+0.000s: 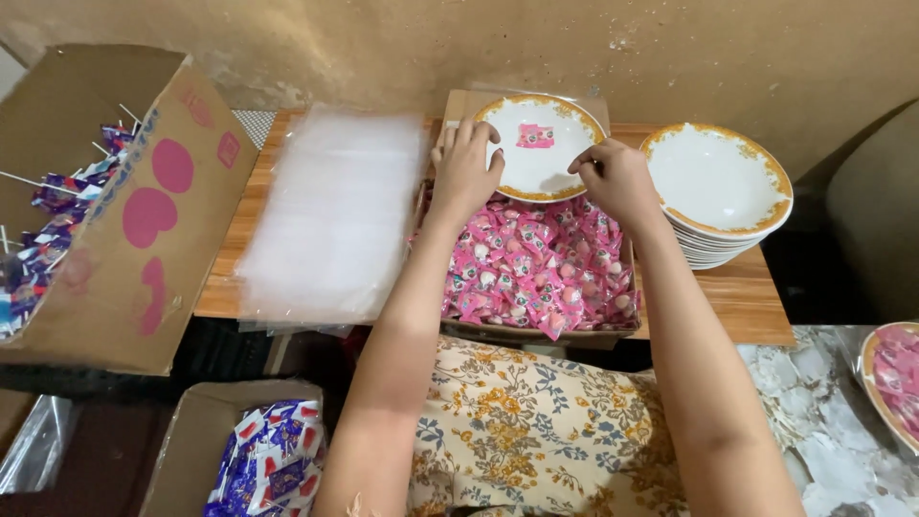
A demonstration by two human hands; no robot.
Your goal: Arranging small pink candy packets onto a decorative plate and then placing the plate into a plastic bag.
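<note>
Now you are reaching both hands over the candy box (pixel 536 268), your left hand (pixel 465 170) curling loosely on the near rim of the plate (pixel 555 172), holding nothing visible, while your right hand (pixel 613 177) is pinching its fingers narrowly at the plate's right edge; whether a candy is between them cannot be told. One pink candy (pixel 535 136) is lying on the plate, so the filling looks barely begun, with the box packed full. Plastic bags (pixel 330 215) are lying flat to the left, and a plate stack (pixel 718 182) is waiting to the right.
</note>
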